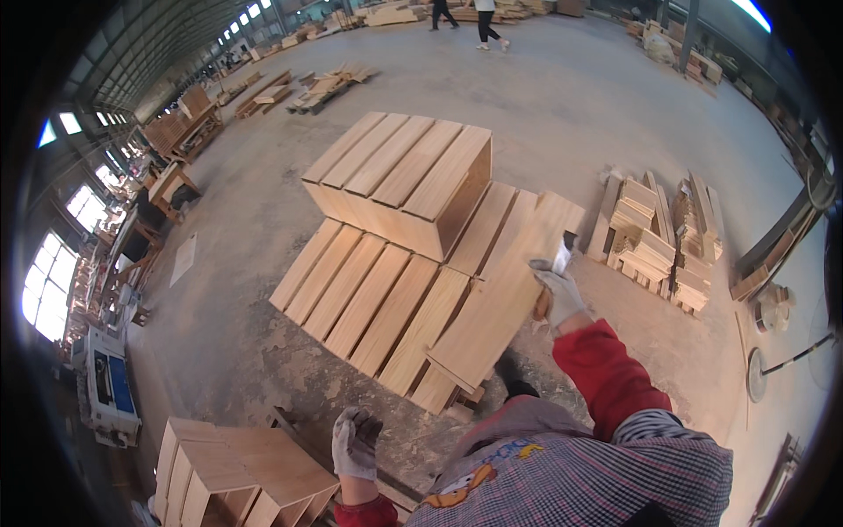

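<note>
My right hand (560, 294), in a pale work glove, grips a small tool (564, 253) with a silvery section and a dark tip; its exact kind is unclear. Beside that hand a long wooden drawer-like piece (505, 299) lies slanted across the stack, its broad face up. Under it are several slatted wooden boxes (382, 294) set side by side, with another slatted box (399, 171) on top at the back. My left hand (356, 442), also gloved, hangs apart from the stack, fingers curled, with nothing visible in them.
More open wooden boxes (228, 474) stand at the lower left, near my left arm. Bundled wooden pieces (645, 233) lie on the floor to the right. A white and blue machine (110, 391) is at far left. Two people (486, 22) walk at the back.
</note>
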Tool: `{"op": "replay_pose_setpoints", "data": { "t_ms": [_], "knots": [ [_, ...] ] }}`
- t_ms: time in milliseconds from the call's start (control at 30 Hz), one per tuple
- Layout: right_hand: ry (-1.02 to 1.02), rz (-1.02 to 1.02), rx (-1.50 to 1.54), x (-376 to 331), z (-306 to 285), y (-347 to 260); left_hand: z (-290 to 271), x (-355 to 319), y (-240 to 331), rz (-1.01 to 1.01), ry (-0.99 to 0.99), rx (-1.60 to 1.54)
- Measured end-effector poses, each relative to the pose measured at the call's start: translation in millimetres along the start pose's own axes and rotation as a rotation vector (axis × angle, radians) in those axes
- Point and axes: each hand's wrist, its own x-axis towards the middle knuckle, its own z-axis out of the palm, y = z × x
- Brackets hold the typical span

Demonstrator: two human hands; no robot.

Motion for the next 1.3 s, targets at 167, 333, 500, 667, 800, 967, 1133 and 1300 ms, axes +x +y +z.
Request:
{"op": "replay_pose_setpoints", "data": {
  "t_ms": [167,333,500,667,800,967,1133,1300],
  "knots": [
    [-0.036,0.065,-0.006,121.8,-18.7,19.2,11.0,13.3,-17.7,0.062,0.246,-0.025],
    [-0.049,0.166,-0.023,227.2,-27.6,25.6,51.6,41.2,-24.6,0.041,0.561,-0.037],
    [-0.106,0.056,-0.172,301.4,-33.0,37.8,102.4,74.4,-30.7,0.113,0.446,0.018],
    [-0.089,0.095,-0.14,348.6,-48.0,48.0,143.8,97.4,-35.2,0.109,0.467,0.06],
    [-0.117,0.083,-0.168,359.3,-40.3,51.8,136.5,101.7,-42.2,0.094,0.482,0.019],
    [-0.113,0.131,-0.121,377.5,-73.5,81.1,148.1,118.9,-52.3,0.066,0.399,-0.008],
    [-0.128,0.119,-0.16,375.7,-62.2,99.5,156.4,112.8,-53.7,0.055,0.428,0.004],
    [-0.079,0.063,-0.169,379.7,-53.2,98.1,160.7,106.7,-59.6,0.06,0.44,0.002]
  ]
}}
